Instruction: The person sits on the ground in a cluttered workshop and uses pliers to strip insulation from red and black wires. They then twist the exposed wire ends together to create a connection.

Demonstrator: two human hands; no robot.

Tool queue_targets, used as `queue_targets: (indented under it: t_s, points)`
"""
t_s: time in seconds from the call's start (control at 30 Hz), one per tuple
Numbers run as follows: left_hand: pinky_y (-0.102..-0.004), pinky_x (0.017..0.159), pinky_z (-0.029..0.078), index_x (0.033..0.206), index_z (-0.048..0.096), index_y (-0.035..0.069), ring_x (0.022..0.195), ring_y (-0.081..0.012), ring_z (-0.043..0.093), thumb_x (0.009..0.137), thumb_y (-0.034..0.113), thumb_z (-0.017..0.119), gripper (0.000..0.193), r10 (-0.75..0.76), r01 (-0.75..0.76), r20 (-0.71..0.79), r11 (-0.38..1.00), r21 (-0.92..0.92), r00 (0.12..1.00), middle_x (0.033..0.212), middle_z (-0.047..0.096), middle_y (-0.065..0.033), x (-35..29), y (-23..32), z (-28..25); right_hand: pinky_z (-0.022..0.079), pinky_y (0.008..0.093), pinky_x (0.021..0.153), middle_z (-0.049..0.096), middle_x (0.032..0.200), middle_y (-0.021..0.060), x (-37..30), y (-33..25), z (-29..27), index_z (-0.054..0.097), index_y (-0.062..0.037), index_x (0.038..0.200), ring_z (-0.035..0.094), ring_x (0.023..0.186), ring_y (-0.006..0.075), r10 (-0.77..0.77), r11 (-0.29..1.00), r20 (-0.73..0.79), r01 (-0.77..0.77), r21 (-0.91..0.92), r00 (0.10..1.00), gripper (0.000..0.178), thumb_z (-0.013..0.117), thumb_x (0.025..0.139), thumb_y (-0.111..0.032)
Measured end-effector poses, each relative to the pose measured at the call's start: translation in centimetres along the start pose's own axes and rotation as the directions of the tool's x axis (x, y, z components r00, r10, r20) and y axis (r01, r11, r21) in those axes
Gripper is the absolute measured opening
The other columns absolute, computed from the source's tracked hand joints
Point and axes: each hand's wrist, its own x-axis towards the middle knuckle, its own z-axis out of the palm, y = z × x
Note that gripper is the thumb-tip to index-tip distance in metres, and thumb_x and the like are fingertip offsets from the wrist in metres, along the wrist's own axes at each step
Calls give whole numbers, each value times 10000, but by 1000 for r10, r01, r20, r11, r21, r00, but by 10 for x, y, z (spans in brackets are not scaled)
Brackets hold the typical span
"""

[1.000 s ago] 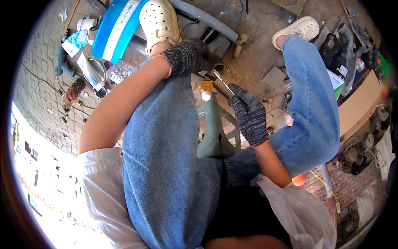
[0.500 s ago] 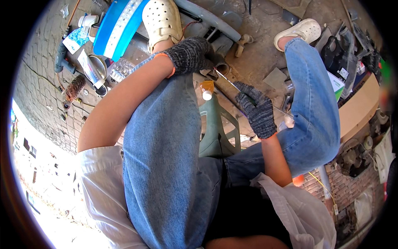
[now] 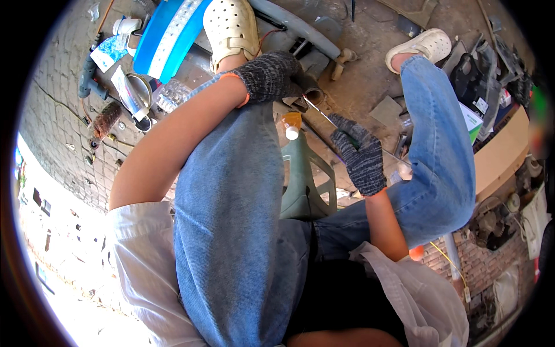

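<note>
Both of my hands wear dark grey knit gloves with orange cuffs. My left hand [image 3: 270, 76] is closed, bent down beside the round open end of a grey tube [image 3: 313, 96]; what its fingers hold is hidden beneath the glove. My right hand [image 3: 361, 151] wraps round the handle of a screwdriver [image 3: 317, 110], whose thin metal shaft slants up and left. The shaft's tip reaches the fingertips of my left hand. Under the tool, an orange bottle [image 3: 291, 124] with a white cap stands near a green plastic stool [image 3: 303, 179] between my legs.
A grey curved frame [image 3: 300, 24] lies past my left hand, by a blue curved panel [image 3: 170, 40]. To the left are a drill [image 3: 89, 75], a white tube [image 3: 128, 92] and a wire brush [image 3: 105, 121]. Black plastic parts [image 3: 471, 72] and cardboard [image 3: 506, 153] lie right.
The whole view has shifted slightly, with the scene moving a little to the right. Both hands keep nearly the same pose, and the screwdriver tip stays at my left fingertips.
</note>
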Motion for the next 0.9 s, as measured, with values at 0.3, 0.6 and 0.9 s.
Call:
queue_targets:
  t_s: [0.3, 0.6, 0.9]
  points:
    - [-406, 857, 498, 1050, 674, 10, 980, -344, 632, 744, 296, 736, 423, -55, 57, 57, 998, -24, 997, 1020, 657, -206, 3, 0, 0, 494, 312, 830, 682, 1051, 127, 0, 10, 3, 647, -81, 1178, 660, 927, 219, -69, 998, -65, 69, -6, 995, 295, 586, 890, -90]
    - [-414, 853, 497, 1053, 675, 11, 971, -354, 628, 750, 293, 731, 417, -15, 15, 36, 1000, -6, 999, 1031, 655, -202, 5, -3, 3, 491, 325, 838, 675, 1036, 154, 3, -7, 0, 651, -72, 1167, 657, 929, 254, -84, 988, -39, 78, -136, 996, 287, 583, 889, -90]
    - [-409, 884, 482, 1042, 677, 9, 1015, -358, 601, 760, 272, 711, 387, -81, 79, 64, 996, 30, 995, 1065, 633, -204, 2, 11, -4, 486, 353, 846, 666, 1039, 178, 3, -28, -4, 641, -54, 1172, 648, 940, 287, -131, 924, -7, 119, -365, 991, 294, 579, 887, -98]
